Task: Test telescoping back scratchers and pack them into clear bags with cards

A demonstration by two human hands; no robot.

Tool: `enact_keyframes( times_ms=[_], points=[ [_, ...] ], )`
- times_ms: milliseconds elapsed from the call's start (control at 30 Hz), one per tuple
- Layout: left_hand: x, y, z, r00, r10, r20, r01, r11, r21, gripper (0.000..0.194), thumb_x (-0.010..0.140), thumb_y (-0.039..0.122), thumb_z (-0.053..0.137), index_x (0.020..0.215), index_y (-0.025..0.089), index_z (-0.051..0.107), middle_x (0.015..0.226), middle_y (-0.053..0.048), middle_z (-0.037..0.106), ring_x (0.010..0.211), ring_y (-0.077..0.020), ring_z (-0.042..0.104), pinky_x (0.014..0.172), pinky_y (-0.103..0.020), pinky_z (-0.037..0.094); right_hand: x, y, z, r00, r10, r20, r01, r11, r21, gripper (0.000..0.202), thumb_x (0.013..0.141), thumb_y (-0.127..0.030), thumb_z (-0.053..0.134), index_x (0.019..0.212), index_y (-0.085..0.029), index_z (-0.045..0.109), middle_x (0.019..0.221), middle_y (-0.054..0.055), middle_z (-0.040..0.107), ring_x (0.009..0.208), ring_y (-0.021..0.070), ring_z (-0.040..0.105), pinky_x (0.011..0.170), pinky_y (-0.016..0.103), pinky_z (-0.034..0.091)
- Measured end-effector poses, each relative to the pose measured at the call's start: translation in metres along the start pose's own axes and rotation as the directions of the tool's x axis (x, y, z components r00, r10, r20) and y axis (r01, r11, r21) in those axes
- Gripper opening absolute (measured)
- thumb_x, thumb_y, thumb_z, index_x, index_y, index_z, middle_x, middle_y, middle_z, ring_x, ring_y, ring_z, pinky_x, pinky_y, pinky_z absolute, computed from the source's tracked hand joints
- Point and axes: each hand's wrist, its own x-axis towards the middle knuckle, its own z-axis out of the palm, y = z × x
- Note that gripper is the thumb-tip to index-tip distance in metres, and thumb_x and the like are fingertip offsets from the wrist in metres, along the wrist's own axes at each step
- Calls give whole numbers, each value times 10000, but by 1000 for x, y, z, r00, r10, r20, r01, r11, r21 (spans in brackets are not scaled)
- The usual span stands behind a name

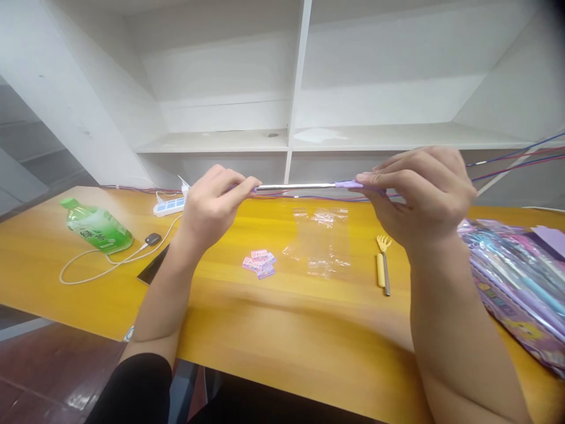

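Note:
A thin silver rod (295, 186) with purple ends is stretched level between my two hands, above the back of the wooden table. My left hand (216, 197) pinches its left end, where a bit of purple shows at the fingertips. Around the purple part on the right, my right hand (417, 188) has its fingers closed. Below the rod lie clear plastic bags (324, 241) and a small pile of pink and purple cards (259, 263). A yellow claw-ended stick (385, 265) rests on the table near my right forearm.
On the left of the table (247, 318) are a green bottle (99, 227), a white cable, a black device and a power strip (170, 205). Packaged colourful items (521, 282) fill the right side. White shelving (212, 141) stands behind, with cables along its base.

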Motion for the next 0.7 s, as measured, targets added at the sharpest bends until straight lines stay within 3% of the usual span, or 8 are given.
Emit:
enact_keyframes(
  times_ms=[233, 700],
  points=[
    [-6, -25, -5, 1000, -17, 9, 17, 999, 33, 292, 1073, 96, 616, 1215, 293, 778, 1006, -20, 826, 836, -185, 666, 731, -359, 536, -6, 24, -5, 997, 0, -79, -1, 1000, -12, 161, 942, -301, 851, 917, -264, 696, 796, -9, 748, 745, 165, 703, 718, 351, 438],
    [-10, -38, 0, 1000, 11, 7, -11, 999, 46, 320, 1093, 124, 567, 1256, 303, 776, 989, -17, 826, 799, -192, 669, 750, -371, 538, -9, 26, -7, 998, 53, -17, -54, 996, -68, 182, 999, -399, 783, 903, -264, 706, 799, -10, 729, 752, 167, 683, 730, 354, 430]
  ],
)
